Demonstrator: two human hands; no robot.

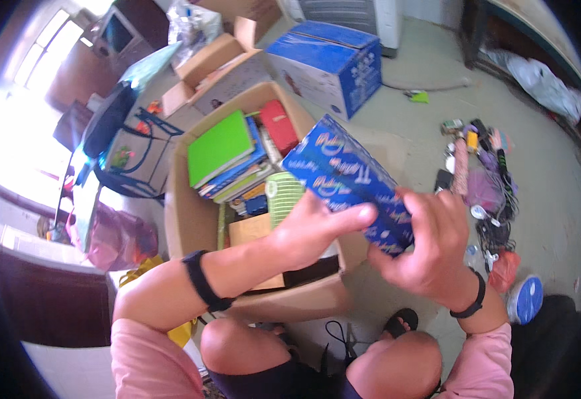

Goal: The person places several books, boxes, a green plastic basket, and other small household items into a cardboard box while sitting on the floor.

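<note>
A blue printed box (pixel 345 179) is held in both hands, tilted, above the right side of an open cardboard box (pixel 186 234). My left hand (pixel 310 229) supports its lower left side, with the thumb across its face. My right hand (pixel 427 239) grips the near right end. Inside the cardboard box are a stack of books with a green cover (pixel 220 149) on top, a red case (pixel 278 127), a light green ribbed container (pixel 284 194) and a flat tan item (pixel 250 232). My left hand and the blue box partly hide the contents.
A large blue and white carton (pixel 325 62) and a smaller opened carton (pixel 225 75) stand beyond. Cables, small bags and other small items, including a pink pouch (pixel 485 189), lie on the floor at right near a round blue-topped container (pixel 527 299). A folding chair (pixel 131 164) stands at left.
</note>
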